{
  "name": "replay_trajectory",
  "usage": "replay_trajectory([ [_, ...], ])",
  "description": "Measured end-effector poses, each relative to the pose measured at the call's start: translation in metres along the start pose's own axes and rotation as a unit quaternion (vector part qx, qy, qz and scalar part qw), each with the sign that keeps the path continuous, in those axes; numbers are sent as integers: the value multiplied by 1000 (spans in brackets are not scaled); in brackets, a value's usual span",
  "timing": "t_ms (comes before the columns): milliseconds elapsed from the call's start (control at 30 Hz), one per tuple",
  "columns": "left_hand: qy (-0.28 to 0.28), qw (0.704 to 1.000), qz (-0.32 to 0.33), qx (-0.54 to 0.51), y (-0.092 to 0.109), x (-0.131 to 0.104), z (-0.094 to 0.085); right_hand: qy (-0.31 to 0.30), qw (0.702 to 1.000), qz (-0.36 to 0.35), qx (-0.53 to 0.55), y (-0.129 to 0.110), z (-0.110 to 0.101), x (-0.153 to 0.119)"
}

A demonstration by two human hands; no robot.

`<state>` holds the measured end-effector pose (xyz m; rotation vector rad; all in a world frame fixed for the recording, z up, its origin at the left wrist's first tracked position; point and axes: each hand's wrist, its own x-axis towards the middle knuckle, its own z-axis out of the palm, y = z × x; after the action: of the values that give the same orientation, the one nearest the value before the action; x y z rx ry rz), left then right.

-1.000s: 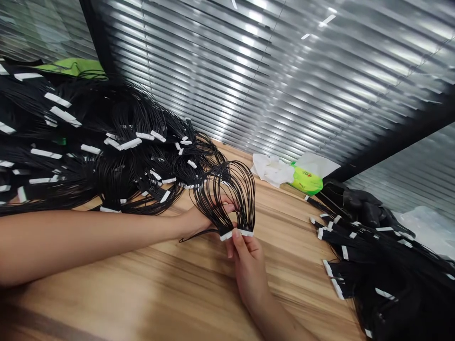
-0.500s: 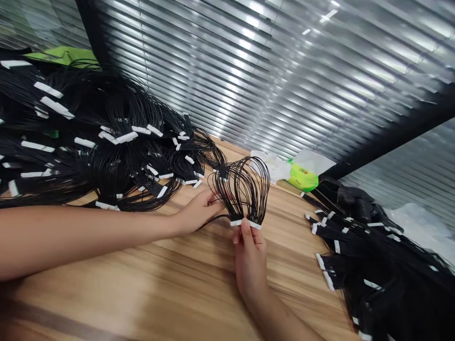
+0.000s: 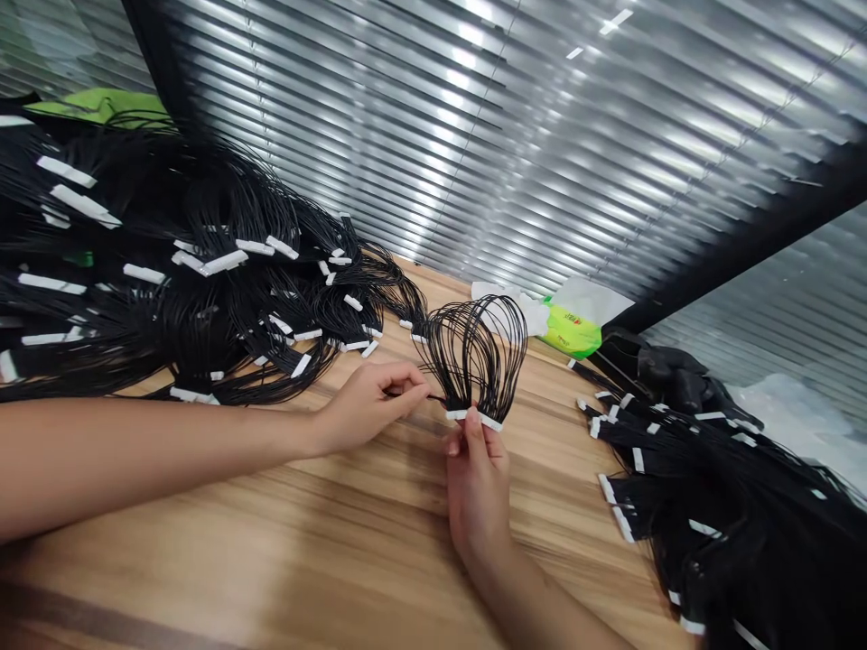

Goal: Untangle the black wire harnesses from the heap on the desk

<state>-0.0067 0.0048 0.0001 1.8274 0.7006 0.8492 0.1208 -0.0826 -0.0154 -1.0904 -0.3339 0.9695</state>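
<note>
Near the middle of the head view, my right hand (image 3: 478, 478) pinches a long white connector (image 3: 493, 422) between thumb and fingers. Thin black wires (image 3: 478, 348) rise from this connector and curve over in loops above the hand. To the left, my left hand (image 3: 372, 402) is closed with thumb and fingertips together on a thin dark strand that runs to the left end of the connector. The far ends of the looped wires are hard to make out.
A large heap of black wires (image 3: 203, 334) with white connectors covers the left side. Another pile (image 3: 731, 524) lies at the right. Behind are a green and white packet (image 3: 573, 330), clear plastic (image 3: 799, 415), a black object (image 3: 677, 375) and metallic blinds (image 3: 406, 126).
My left hand has come out from behind the loops, its thumb and fingers now together on the strand. The loops have shifted slightly right. The whole view has moved a little.
</note>
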Motion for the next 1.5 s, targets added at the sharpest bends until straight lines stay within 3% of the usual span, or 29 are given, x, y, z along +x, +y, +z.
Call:
replay_trajectory([
  [100,-40,999,2,-9,-3,-2,-1,-2,1000,1,2,-1,1,1],
  [167,-54,997,34,54,-5,-2,-3,-5,1000,-1,-3,-1,1,1],
  [333,11,952,207,227,-5,5,-10,-8,1000,-2,-13,-1,-1,-1],
  [467,22,926,269,262,-4,8,-12,-7,1000,3,-10,-2,-1,-1],
  [667,7,951,220,217,-3,7,-11,-16,1000,10,-15,-3,0,-2],
  [967,-28,958,152,242,-2,4,-10,-26,999,0,-48,-3,0,-4],
  [1133,-10,964,106,245,-1,7,-12,-26,1000,3,-17,-4,-1,-2],
  [1333,41,952,102,287,1,11,-16,-26,997,22,68,-6,-2,1],
  [1500,34,968,7,249,-9,16,-16,-43,993,44,102,-6,-3,3],
])
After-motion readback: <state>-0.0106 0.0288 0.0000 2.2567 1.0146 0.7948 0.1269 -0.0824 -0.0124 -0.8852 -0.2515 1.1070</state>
